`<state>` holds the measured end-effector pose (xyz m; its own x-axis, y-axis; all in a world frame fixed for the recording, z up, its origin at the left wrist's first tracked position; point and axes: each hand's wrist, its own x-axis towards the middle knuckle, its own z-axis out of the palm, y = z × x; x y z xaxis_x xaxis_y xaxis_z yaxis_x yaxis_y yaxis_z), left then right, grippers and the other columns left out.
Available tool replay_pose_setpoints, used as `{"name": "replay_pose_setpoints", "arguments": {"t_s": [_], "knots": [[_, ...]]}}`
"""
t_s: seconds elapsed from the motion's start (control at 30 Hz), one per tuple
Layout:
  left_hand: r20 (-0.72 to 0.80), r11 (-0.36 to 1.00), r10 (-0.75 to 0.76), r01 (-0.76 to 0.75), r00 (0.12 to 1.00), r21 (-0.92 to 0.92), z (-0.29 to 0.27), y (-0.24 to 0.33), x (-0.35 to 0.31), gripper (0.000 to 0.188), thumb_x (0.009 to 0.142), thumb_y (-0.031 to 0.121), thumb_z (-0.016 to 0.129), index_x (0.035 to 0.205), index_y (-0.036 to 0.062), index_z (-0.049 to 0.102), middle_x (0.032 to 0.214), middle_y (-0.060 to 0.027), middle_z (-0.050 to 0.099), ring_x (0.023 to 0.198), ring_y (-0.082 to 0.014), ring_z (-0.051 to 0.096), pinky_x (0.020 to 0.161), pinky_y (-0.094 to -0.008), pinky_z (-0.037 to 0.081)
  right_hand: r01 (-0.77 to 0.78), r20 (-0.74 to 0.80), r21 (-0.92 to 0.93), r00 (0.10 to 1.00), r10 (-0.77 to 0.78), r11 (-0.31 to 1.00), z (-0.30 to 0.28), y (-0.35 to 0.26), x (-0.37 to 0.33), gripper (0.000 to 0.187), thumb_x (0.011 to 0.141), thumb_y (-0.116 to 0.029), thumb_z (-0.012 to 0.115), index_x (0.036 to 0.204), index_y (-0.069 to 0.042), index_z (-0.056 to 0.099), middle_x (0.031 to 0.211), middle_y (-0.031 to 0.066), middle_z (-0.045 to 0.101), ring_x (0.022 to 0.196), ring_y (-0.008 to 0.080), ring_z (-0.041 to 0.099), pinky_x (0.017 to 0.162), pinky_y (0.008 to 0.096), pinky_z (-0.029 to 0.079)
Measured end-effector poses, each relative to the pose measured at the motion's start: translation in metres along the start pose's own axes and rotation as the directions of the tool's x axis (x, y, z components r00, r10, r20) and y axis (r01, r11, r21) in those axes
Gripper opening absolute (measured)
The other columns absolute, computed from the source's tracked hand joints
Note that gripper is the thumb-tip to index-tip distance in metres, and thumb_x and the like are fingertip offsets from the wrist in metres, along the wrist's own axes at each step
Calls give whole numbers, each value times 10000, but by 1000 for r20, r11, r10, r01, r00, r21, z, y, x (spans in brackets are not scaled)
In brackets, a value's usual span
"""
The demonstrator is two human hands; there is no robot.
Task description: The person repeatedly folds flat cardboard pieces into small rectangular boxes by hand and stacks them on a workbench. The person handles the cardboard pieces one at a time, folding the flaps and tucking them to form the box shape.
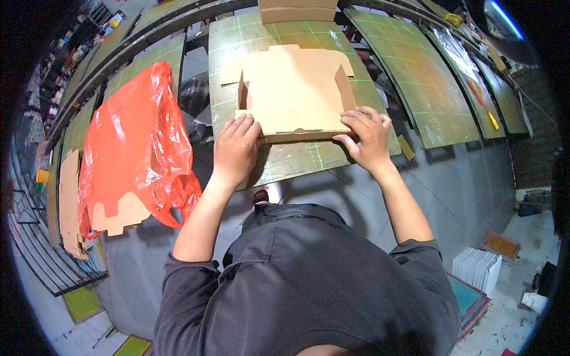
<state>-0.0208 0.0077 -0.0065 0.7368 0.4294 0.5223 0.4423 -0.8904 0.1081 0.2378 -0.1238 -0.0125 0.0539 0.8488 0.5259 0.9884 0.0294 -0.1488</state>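
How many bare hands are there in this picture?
2: the left hand at the cardboard box's near left corner, and the right hand at its near right corner. Neither is hidden.

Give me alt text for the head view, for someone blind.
A person's left hand and right hand touch the near corners of a partly folded cardboard box on a green-lined board. To the left lies a red plastic bag with flat cardboard sticking out.

Plain tan cardboard box (300, 89), bright red plastic bag (122, 136), green-gridded olive board (291, 164), black shirt (338, 279)
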Motion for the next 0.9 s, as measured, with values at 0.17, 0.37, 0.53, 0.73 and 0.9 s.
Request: {"name": "replay_pose_setpoints", "arguments": {"t_s": [0.17, 0.37, 0.53, 0.73, 0.9], "knots": [[-68, 998, -18, 22, 998, 61, 8, 2, -7, 289, 723, 66, 585, 1004, 21, 538, 1083, -161, 578, 1066, -313, 535, 917, -416, 398, 68, 170, -116, 984, -47, 991, -15, -36, 24, 404, 686, -249, 696, 1054, -141, 569, 1140, 20, 568, 1069, 197, 504, 884, 399, 317], [90, 991, -47, 57, 995, -117, -4, -20, 4, 444, 704, 222, 703, 1082, 76, 521, 1142, -135, 562, 1082, -305, 527, 886, -409, 399, 193, 149, 62, 968, -200, 979, 20, -62, 40, 392, 734, -184, 641, 1112, -141, 550, 1170, 25, 547, 1033, 198, 518, 851, 373, 396], [112, 988, -117, 127, 987, -87, -1, -38, 7, 695, 648, 371, 756, 1196, 67, 456, 1179, -130, 539, 1129, -268, 497, 937, -425, 362, 164, 146, 49, 975, -169, 985, 23, -61, 33, 331, 755, -154, 631, 1082, -122, 587, 1081, 40, 612, 966, 219, 574, 793, 370, 444], [152, 996, -60, 69, 987, -55, -6, -38, 8, 627, 665, 373, 737, 1171, 80, 511, 1180, -112, 549, 1153, -263, 483, 1001, -464, 308, 68, 304, 143, 946, -109, 987, 25, -54, 38, 233, 737, -109, 623, 969, -125, 639, 898, 60, 660, 826, 264, 622, 712, 403, 481], [266, 997, 14, 5, 964, -74, 3, 3, 22, 430, 706, 317, 704, 1053, 91, 584, 1035, -108, 613, 1035, -274, 552, 950, -477, 356, 2, 462, 86, 886, -42, 996, 18, -60, 55, 240, 690, -98, 623, 923, -147, 658, 802, 75, 658, 779, 288, 626, 683, 419, 485]]}}
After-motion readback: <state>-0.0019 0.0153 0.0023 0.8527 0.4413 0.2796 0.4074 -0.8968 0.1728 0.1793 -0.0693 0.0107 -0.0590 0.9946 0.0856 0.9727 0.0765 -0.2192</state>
